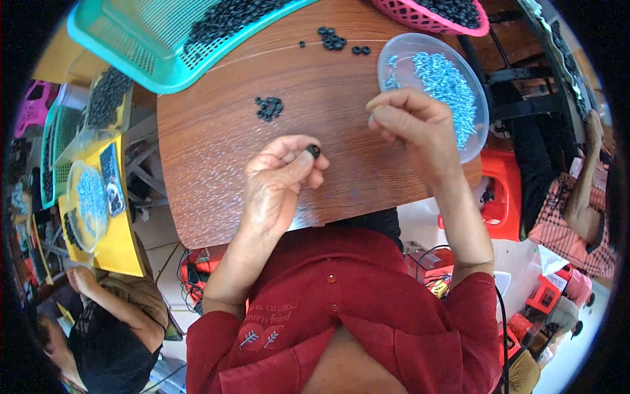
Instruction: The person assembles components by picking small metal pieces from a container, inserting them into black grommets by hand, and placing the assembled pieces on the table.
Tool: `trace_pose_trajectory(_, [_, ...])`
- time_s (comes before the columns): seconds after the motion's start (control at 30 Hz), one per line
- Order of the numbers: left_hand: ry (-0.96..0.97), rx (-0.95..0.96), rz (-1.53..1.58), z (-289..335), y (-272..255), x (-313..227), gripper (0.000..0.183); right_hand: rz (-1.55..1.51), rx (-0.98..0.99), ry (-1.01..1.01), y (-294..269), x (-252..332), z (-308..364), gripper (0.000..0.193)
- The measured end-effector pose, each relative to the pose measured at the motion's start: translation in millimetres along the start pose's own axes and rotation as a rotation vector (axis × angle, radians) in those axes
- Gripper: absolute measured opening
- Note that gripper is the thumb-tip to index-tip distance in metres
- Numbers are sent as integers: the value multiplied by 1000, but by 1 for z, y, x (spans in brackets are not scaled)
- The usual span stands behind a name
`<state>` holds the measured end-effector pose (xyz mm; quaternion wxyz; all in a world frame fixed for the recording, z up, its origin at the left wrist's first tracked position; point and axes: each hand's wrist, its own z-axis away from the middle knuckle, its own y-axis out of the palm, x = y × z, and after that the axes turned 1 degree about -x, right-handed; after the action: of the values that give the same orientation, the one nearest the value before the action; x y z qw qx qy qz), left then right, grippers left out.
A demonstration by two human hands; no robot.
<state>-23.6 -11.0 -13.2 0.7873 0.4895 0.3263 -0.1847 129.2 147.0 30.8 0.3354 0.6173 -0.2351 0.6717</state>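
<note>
On the desk, the green basket and pink basket hold black pieces; the clear bowl holds blue bits. Above the desk, the left hand pinches a black piece between thumb and fingers. The right hand, beside the bowl, has thumb and forefinger pressed together; whether on anything, I cannot tell.

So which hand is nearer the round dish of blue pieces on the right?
The right hand: it overlaps the dish at lower left in view; the left hand, pinching a black piece, is well left of it.
</note>
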Motion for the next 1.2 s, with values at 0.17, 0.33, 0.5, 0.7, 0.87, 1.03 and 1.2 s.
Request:
trace_pose_trajectory(0.17, [12, -38, 91, -5, -1, 0, 21, -182, 8, -103, 46, -29, 7, 12])
trace_pose_trajectory(0.33, [16, -98, 117, -7, -5, -3, 21, -202, 38, -143, 64, -43, 1, 12])
trace_pose_trajectory(0.5, [23, -89, 139, -8, -7, -5, 21, -37, 29, -246, 69, -51, -2, 12])
trace_pose_trajectory(0.7, [14, -82, 147, -5, -10, -7, 20, 28, -33, -271, 79, -50, 0, 12])
trace_pose_trajectory(0.87, [45, -83, 147, -4, -14, -7, 20, 338, -48, -570, 77, -54, -1, 12])
trace_pose_trajectory(1.03, [59, -96, 144, -2, -14, -9, 20, 437, -94, -622, 81, -44, -3, 15])
trace_pose_trajectory(1.2, [101, -151, 69, 0, -12, -8, 20, 636, -35, -838, 75, -41, -12, 16])
